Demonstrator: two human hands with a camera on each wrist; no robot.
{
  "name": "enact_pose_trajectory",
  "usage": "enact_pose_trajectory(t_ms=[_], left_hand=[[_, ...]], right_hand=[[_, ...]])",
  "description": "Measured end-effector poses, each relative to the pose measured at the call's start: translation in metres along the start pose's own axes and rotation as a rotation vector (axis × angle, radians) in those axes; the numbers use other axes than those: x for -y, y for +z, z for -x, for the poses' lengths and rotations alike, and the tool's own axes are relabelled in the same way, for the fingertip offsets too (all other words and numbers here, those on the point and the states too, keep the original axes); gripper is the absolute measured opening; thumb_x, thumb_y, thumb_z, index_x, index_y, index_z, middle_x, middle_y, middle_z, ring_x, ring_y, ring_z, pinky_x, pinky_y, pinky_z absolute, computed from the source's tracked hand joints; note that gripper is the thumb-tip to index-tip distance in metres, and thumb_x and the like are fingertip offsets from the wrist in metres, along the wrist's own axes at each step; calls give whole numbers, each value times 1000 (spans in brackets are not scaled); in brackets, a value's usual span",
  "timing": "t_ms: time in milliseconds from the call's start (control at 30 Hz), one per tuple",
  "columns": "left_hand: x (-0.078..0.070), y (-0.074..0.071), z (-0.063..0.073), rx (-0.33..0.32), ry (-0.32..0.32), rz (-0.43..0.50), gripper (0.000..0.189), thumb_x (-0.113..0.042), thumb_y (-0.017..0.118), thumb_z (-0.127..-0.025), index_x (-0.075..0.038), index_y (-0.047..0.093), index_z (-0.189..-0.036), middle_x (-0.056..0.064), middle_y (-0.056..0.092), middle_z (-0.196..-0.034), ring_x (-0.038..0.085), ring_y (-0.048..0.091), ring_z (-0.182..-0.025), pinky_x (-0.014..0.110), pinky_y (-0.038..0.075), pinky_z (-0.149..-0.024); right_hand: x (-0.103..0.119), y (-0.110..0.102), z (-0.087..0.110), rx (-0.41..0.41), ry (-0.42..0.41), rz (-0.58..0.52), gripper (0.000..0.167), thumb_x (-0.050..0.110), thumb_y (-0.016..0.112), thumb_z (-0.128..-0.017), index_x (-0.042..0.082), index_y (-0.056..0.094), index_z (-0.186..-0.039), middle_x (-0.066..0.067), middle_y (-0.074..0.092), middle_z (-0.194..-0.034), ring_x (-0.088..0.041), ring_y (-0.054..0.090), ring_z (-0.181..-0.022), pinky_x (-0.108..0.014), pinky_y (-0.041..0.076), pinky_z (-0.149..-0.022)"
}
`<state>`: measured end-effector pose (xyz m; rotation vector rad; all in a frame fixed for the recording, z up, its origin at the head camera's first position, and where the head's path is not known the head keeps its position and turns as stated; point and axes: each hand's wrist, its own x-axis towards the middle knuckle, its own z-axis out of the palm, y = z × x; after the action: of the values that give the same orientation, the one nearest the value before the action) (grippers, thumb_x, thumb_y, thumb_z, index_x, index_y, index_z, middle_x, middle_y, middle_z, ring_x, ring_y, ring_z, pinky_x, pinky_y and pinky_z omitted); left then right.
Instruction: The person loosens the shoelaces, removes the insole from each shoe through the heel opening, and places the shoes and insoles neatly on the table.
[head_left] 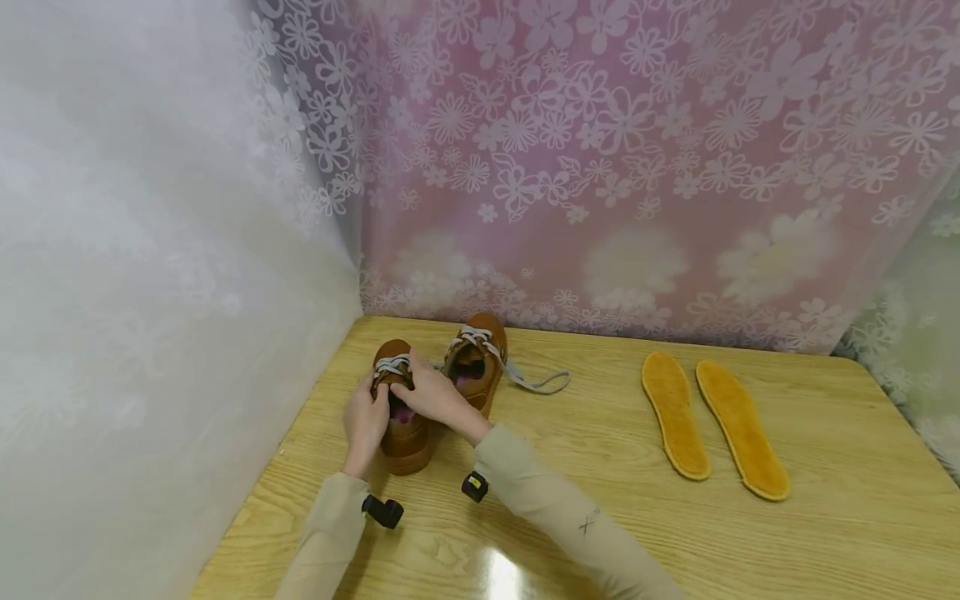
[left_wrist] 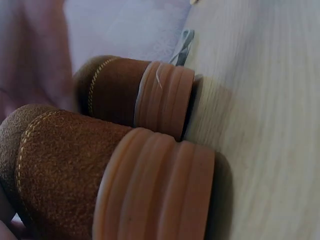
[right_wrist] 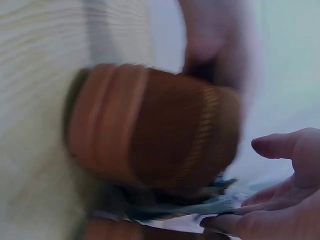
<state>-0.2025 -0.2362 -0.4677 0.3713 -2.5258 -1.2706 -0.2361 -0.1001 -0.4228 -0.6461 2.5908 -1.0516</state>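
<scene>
Two brown suede lace-up shoes with pale grey laces stand on the table. At the left shoe (head_left: 406, 450) my left hand (head_left: 365, 421) grips the near side of the opening, thumb at its rim. My right hand (head_left: 435, 392) reaches across to the same shoe's tongue and laces (head_left: 392, 364), its thumb held apart from the fingers in the blurred right wrist view. The other shoe (head_left: 480, 388) is partly behind my right hand, its lace (head_left: 543, 386) trailing onto the table. Both heels show in the left wrist view; the fingertips inside the opening are hidden.
Two orange fuzzy insoles (head_left: 675, 417) lie side by side toward the right of the wooden table (head_left: 570, 467). A pink flowered curtain (head_left: 570, 208) hangs behind the table, and a white curtain (head_left: 165, 250) borders its left side.
</scene>
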Motion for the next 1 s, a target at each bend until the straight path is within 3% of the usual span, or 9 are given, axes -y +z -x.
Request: enact_pose_trajectory(t_ms=[133,267,333,400,467,567,733,833,1000], left_hand=[[-1,9,-14,-10,32,4,49,-15,45,-104,10,46,-146,31,52,-142,48,53,-127,60,44,-104],[-1,14,-28,-9,31,4,49,-17,46,-103,8,48,-146,29,53,-143,48,52,-129,59,43,-105],[-1,16,-35,1,30,-6,49,-17,46,-103,6,49,-146,28,53,-143,47,51,-130,58,42,-106],[-1,17,-41,16,29,-15,49,-19,46,-104,3,50,-147,26,53,-144,46,50,-131,58,42,-107],[-1,18,-46,40,33,-12,49,-20,46,-104,1,51,-147,25,53,-145,45,50,-132,57,42,-107],[1,21,-55,75,43,10,49,-20,47,-104,1,51,-147,25,52,-145,44,50,-133,56,41,-108],[3,23,-72,150,44,48,49,-21,45,-104,-2,50,-149,24,49,-149,42,46,-137,55,37,-113],[3,25,-83,225,42,73,51,-23,44,-105,-3,46,-152,22,45,-153,41,40,-142,54,33,-117],[2,29,-94,345,52,136,52,-22,43,-107,-2,40,-155,21,39,-157,39,34,-146,51,29,-120]], right_hand=[[0,-22,4,-79,-81,-19,67,33,53,-107,10,23,-162,-13,31,-164,-32,42,-144,-48,38,-115],[-16,-39,10,-222,-188,-90,53,25,56,-107,14,40,-157,-13,45,-156,-37,64,-114,-48,53,-87],[-30,-49,13,-291,-216,-123,49,21,56,-107,14,46,-154,-13,48,-153,-39,63,-116,-49,53,-86],[-48,-58,16,-339,-217,-169,47,16,55,-106,10,47,-153,-15,47,-154,-41,54,-130,-53,50,-96],[-68,-69,22,-375,-156,-191,48,16,54,-107,9,45,-153,-15,40,-159,-40,39,-144,-57,45,-104],[-103,-81,34,-387,3,-203,53,16,50,-107,4,36,-157,-22,25,-164,-45,32,-146,-63,39,-108],[-148,-86,52,-305,264,-132,67,24,47,-108,-7,17,-159,-37,7,-162,-53,6,-150,-69,17,-117],[-161,-80,55,-244,296,-118,70,25,46,-108,-14,14,-156,-43,4,-158,-55,-1,-149,-67,13,-118],[-161,-66,52,-147,245,-154,70,30,42,-111,-12,11,-157,-35,5,-163,-47,0,-152,-60,11,-122]])
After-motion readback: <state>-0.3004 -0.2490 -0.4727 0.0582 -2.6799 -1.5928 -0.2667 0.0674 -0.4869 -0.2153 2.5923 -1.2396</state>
